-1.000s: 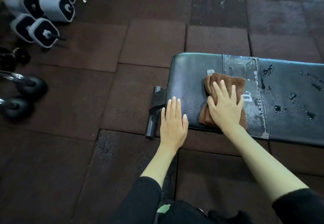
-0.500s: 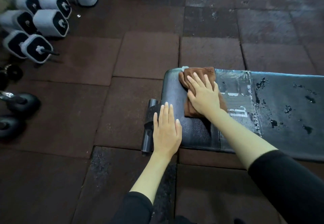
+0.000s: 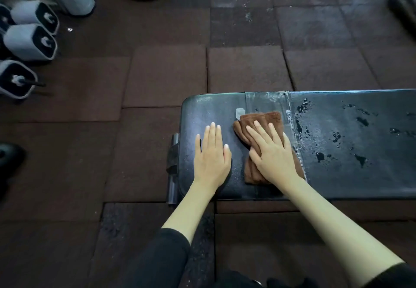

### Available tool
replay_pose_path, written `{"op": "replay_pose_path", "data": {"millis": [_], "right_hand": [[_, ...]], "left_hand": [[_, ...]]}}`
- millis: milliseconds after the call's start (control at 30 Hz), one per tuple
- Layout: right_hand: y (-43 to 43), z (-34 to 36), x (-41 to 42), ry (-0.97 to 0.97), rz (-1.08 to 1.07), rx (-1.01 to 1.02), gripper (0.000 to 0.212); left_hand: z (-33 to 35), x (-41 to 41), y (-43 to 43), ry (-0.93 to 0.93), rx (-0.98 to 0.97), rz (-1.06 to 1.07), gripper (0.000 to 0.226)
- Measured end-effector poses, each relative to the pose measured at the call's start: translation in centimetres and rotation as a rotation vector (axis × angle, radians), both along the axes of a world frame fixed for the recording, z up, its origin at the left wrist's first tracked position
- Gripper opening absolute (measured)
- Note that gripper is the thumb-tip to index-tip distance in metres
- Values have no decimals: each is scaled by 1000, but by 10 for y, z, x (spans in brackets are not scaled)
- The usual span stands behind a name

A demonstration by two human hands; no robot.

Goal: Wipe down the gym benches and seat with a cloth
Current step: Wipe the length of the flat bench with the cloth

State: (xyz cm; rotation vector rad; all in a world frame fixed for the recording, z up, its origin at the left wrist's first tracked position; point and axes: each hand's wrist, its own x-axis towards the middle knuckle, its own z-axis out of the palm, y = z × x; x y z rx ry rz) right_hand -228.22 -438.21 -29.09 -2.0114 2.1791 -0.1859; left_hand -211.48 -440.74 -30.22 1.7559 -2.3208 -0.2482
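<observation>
Both hands lay flat on the left end of the black bench (image 3: 349, 175). The left hand (image 3: 211, 157) rested palm down on bare padding, fingers straight and close together, thumb out to the side, holding nothing. Just to its right and not touching it, the right hand (image 3: 274, 159) pressed on a folded brown cloth (image 3: 267, 118), fingers straight and slightly spread over the fabric rather than curled round it. The cloth lay on the bench top over part of a strip of clear tape (image 3: 265, 100) (shiny, running across the pad), its far edge showing beyond the fingertips. Dark wet spots (image 3: 319, 156) dotted the padding right of the tape. A metal bar (image 3: 172, 170) stuck out beside the bench's left end. Grey dumbbells (image 3: 29, 42) stood on the dark floor tiles (image 3: 164, 76) at far left.
</observation>
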Motion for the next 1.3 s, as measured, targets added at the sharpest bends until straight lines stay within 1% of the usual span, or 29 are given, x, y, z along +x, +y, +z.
{"op": "replay_pose_path", "data": {"millis": [100,200,367,433,533,700,800,833,900,1000,1100,1167,1300], "right_hand": [[-16,-1,-3,-35,-110,6,55],[-48,1,-11,-54,-223,0,57],[-91,4,-18,-67,-249,26,57],[-90,4,-18,-64,-231,24,57],[-72,6,-15,-57,-133,25,57],[-15,5,-4,-40,15,11,56],[15,5,-21,4,79,25,61],[19,5,-28,2,53,24,61],[18,5,-38,-31,-73,13,58],[8,4,-29,-84,-249,-8,56],[8,4,-14,-84,-312,-29,57],[17,3,-10,-64,-240,-30,56],[47,0,-27,-18,42,-78,56]], "left_hand": [[-3,-12,-5,-17,6,-1,57],[-6,-13,-6,-31,10,10,58],[-7,-14,-5,-30,3,18,59],[-7,-14,-3,-29,6,12,59],[-7,-13,-2,-32,4,4,59],[-6,-12,-3,-16,-1,6,58],[-7,-11,-2,-5,-8,-7,58],[-7,-10,-1,-6,-14,-11,57],[-7,-10,1,-9,-25,-21,57],[-6,-11,6,-12,-27,-31,57],[-5,-11,14,-7,-31,-31,56],[-4,-13,23,-3,-51,-42,55],[-5,-20,46,-10,-99,-128,53]]}}
